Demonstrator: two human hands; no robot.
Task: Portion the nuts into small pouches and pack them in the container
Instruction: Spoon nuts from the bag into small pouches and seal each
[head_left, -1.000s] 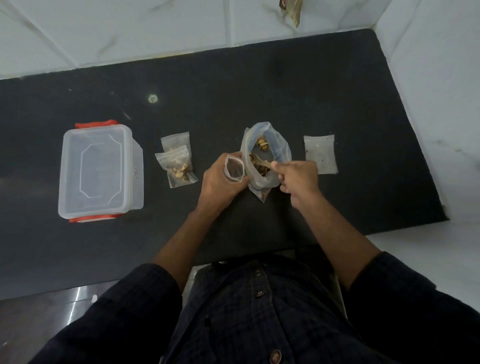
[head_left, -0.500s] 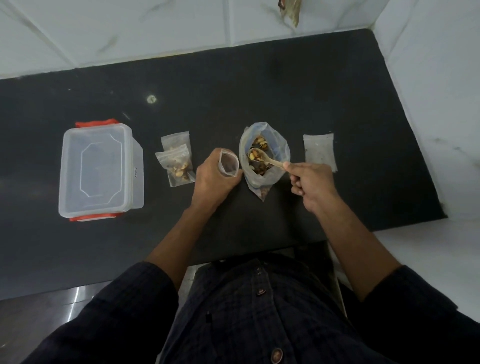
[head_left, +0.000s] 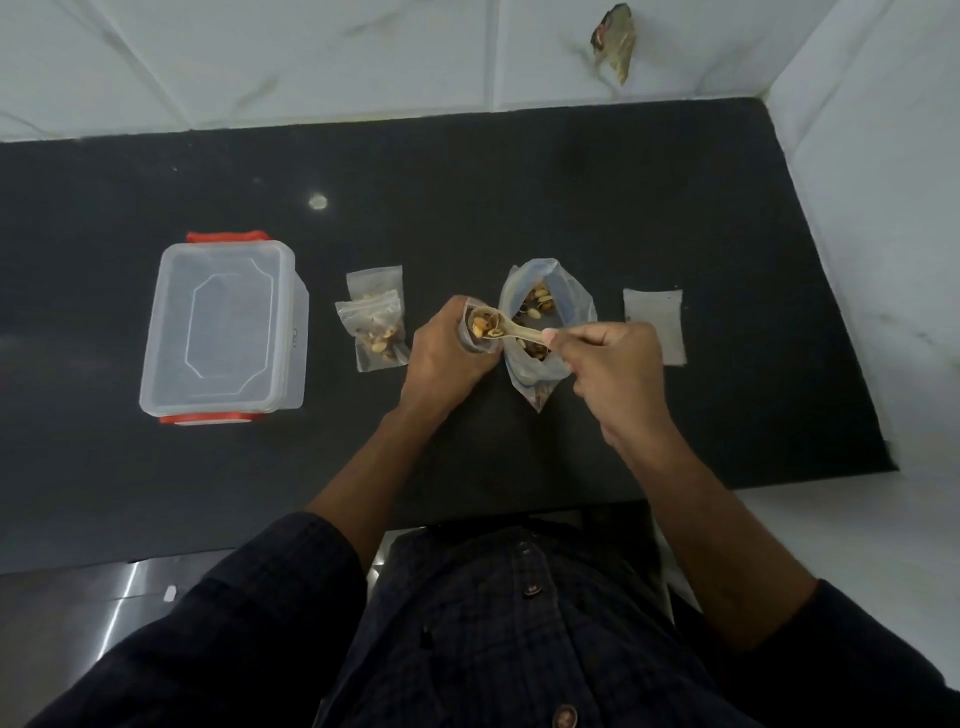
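over the pouch (head_left: 475, 332) gripped by the left hand (head_left: 441, 358), the right hand (head_left: 613, 374) pinches a loaded spoon (head_left: 506, 330).

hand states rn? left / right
Left hand: grips a small clear plastic pouch, mouth open.
Right hand: pinches a small pale spoon loaded with nuts over that pouch.

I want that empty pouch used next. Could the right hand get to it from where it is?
Probably yes: the empty pouch lies flat just beyond the right hand, nothing between, though that hand holds the spoon.

Single head view, steeply down, close over counter (head_left: 571, 208); edges warped.
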